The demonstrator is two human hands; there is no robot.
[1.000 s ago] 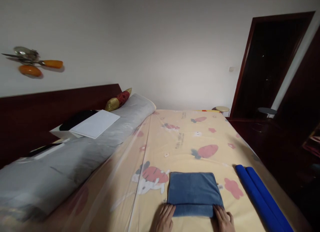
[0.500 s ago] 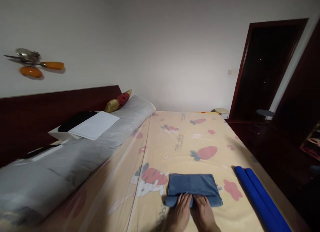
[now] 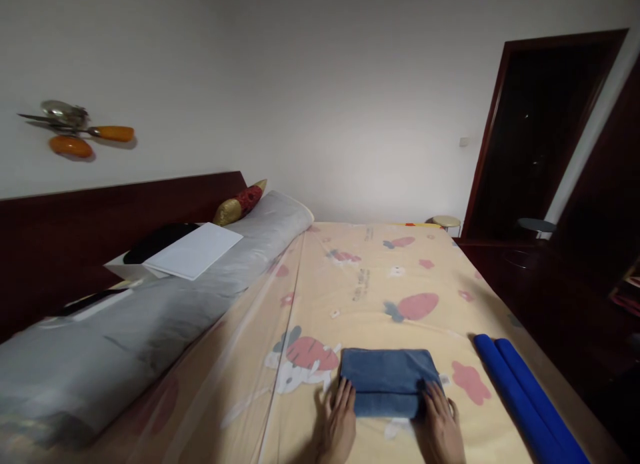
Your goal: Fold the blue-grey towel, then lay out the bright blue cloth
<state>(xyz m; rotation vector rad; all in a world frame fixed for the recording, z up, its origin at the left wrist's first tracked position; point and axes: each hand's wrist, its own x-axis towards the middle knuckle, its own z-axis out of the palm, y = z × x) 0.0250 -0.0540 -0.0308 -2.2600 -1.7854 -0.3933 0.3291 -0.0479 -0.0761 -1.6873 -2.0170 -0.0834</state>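
In the head view, a blue towel lies near the near edge of a bed covered with a pale yellow sheet printed with carrots and rabbits. The towel is already folded into a compact, thick rectangle with several layers showing along its near edge, so the folding looks well advanced; whether another fold is wanted cannot be told. It has not been moved off the bed.

The left hand lies flat on the sheet with fingers straight and loosely spread, their tips touching the towel's near left corner. The right hand rests the same way at the near right corner, fingers extended over the towel's edge. Neither hand is clenched or gripping; both press or square the bundle from its two sides.

Just right of the towel, two blue rolls lie side by side along the bed's right edge. On the far left, a long grey bolster runs beside the dark headboard, with a white sheet of paper on top.
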